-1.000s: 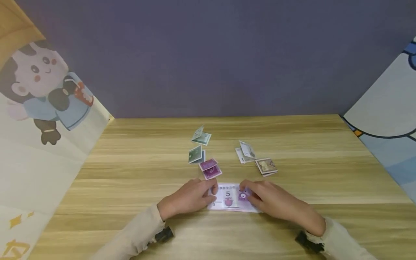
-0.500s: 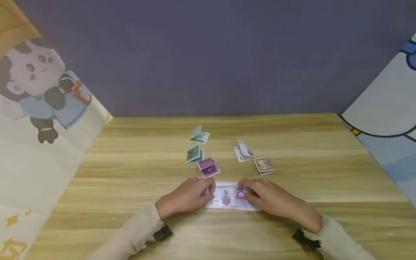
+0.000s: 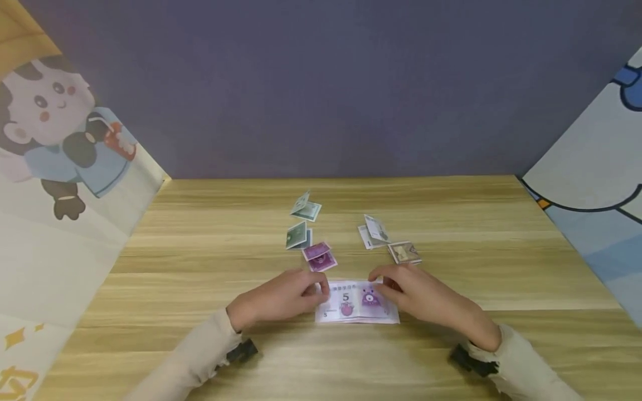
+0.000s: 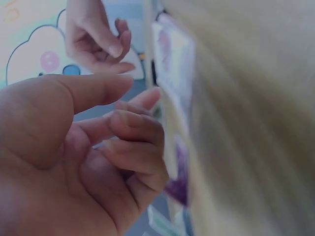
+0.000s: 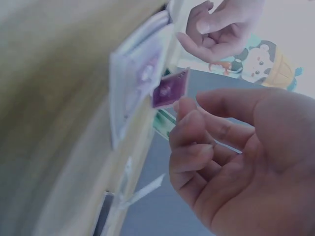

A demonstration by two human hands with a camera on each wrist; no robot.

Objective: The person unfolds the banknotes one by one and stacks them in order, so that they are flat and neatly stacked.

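A pale purple play banknote (image 3: 357, 312) printed with a 5 lies flat and lightly creased before me in the head view. In the right wrist view its end (image 5: 135, 78) shows more than one layer. My left hand (image 3: 283, 298) hovers over its left end, and my right hand (image 3: 426, 301) over its upper right corner. Both wrist views show the fingers loosely curled and apart from the paper, with nothing in them. Just beyond the left hand lies a folded magenta note (image 3: 321, 260); a folded brown note (image 3: 404, 252) sits behind the right hand, partly covered by it.
Behind the magenta note are a folded dark green note (image 3: 296, 236) and a pale green one (image 3: 308, 210). A half-open whitish note (image 3: 375, 233) stands near the brown one. The wooden table (image 3: 225, 223) ends at a grey-blue wall (image 3: 341, 100); cartoon-printed panels flank it.
Both hands have come off the purple note, which stays on the table. Its edges are more visible now. The left hand has drawn slightly left, and the whole head view has shifted a little.
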